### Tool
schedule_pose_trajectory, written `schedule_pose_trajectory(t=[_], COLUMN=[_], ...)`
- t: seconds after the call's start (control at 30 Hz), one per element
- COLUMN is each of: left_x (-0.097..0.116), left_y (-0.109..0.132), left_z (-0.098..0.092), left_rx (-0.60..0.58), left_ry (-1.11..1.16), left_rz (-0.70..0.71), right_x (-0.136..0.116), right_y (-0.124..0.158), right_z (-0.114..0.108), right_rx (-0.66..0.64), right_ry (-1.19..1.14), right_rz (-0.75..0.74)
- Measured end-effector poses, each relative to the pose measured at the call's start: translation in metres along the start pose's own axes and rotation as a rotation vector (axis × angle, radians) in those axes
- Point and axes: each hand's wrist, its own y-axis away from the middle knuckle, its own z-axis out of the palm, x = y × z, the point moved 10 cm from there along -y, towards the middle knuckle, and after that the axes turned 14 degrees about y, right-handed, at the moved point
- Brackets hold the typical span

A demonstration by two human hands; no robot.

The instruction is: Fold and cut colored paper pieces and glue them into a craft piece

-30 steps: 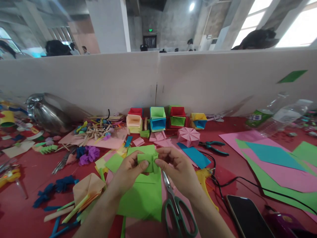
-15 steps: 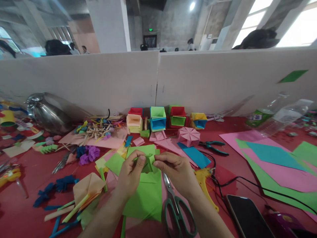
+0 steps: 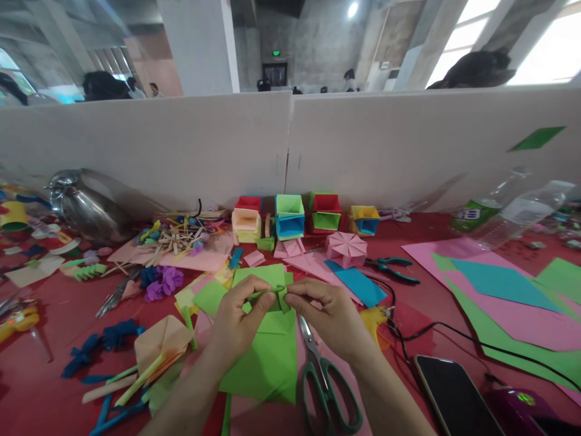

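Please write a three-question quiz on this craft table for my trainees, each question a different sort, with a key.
1. True or false: the left hand and the right hand both touch the small folded green paper.

2. Which of these lies between the person's forearms?
A) steel jug
B) scissors
C) phone

3. Fill in the blank: as the picture shows it, the pleated pink paper piece sits to the ____ of the pliers.

Key:
1. True
2. B
3. left
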Motion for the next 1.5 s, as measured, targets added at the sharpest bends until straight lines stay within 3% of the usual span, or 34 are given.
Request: schedule_pose_trajectory(t=[0.2,0.43,0.63,0.87,1.27,1.5], left_x=[-0.02,-0.035,-0.049,-0.047,-0.045,-0.045], left_y=[-0.001,0.002,0.006,0.007,0.008,0.009], left_z=[0.006,-0.001,0.007,0.004,0.009,0.006], left_rx=[-0.048,0.145,0.114,0.125,0.127,0.156], left_ry=[0.145,0.411,0.593,0.588,0.576,0.635], left_rz=[-0.177,-0.272,-0.381,-0.379,-0.409,-0.406], right_x=[0.0,0.009,0.0,-0.016,-0.022,-0.039], right_y=[0.001,0.001,0.0,0.001,0.002,0.009], right_z=[0.001,-0.002,-0.012,-0.013,-0.009,-0.009], right_rx=[-0.017,0.03,0.093,0.095,0.108,0.144], right_ry=[0.114,0.072,0.076,0.136,0.179,0.232], right_rz=[0.055,0.097,0.035,-0.127,-0.159,-0.33])
